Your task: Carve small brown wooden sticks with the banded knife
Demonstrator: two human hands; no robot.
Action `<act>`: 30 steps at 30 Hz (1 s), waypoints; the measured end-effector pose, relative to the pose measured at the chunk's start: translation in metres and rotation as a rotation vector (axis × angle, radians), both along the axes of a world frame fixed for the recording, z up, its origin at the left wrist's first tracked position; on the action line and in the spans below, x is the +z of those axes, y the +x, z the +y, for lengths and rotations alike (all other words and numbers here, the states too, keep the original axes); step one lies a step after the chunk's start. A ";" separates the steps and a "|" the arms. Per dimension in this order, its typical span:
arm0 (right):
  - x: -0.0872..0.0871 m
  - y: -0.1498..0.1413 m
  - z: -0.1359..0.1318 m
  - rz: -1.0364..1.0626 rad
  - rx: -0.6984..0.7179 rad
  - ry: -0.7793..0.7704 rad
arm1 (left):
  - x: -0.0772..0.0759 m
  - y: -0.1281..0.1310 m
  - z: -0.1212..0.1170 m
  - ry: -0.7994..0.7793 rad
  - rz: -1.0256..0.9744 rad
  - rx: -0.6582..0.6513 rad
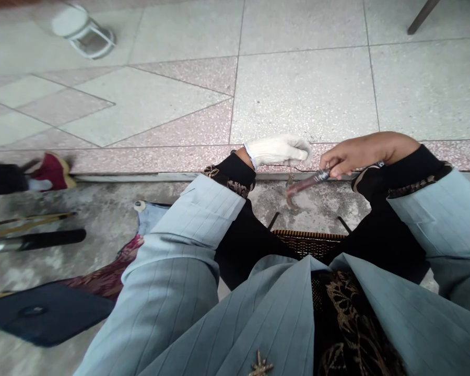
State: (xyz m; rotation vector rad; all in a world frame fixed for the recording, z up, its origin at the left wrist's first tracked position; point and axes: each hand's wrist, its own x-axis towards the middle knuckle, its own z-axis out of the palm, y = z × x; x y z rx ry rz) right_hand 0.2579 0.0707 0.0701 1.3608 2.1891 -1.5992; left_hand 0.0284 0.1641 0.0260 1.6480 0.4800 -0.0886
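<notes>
My right hand [356, 151], bare, is closed round the end of a hammer [307, 183]. The hammer has a brown handle with shiny wrapping by my fingers. Its rusty, curved head points down to the left over the concrete and is slightly blurred. To the left, my left hand [280, 150] wears a white knitted glove. Its fingers curl down at the edge of the tiled step [203, 158], apart from the hammer. Whatever those fingers may hold is hidden.
A woven seat edge [309, 239] shows between my knees. On the concrete at left lie a black-handled tool [50, 240], a dark blue flat piece [47, 310] and patterned cloth [105, 271]. Another person's red shoe [54, 171] rests near the step. A white stool-like object [84, 31] stands on the tiles.
</notes>
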 end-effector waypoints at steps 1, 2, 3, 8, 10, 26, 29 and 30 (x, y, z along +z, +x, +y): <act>0.004 0.002 0.000 0.086 -0.047 0.009 | 0.000 -0.001 0.001 0.005 -0.025 0.054; 0.007 0.004 0.000 0.159 -0.132 0.030 | 0.000 -0.002 0.002 0.011 -0.061 0.117; 0.010 0.005 0.000 0.215 -0.267 0.095 | 0.001 -0.002 0.003 0.014 -0.096 0.170; 0.006 -0.004 0.006 0.427 -0.776 0.248 | -0.002 0.005 0.001 -0.061 -0.186 0.190; 0.000 -0.008 0.011 0.457 -0.870 0.280 | -0.004 0.010 -0.003 -0.098 -0.195 0.148; -0.021 -0.009 0.013 -0.766 -0.357 0.542 | -0.003 0.014 -0.015 0.116 -0.037 0.002; -0.024 -0.006 0.009 -0.831 -0.213 0.449 | -0.003 0.014 -0.011 0.280 0.017 0.037; -0.023 -0.003 0.007 -0.787 -0.179 0.427 | -0.002 0.013 -0.009 0.327 0.039 0.056</act>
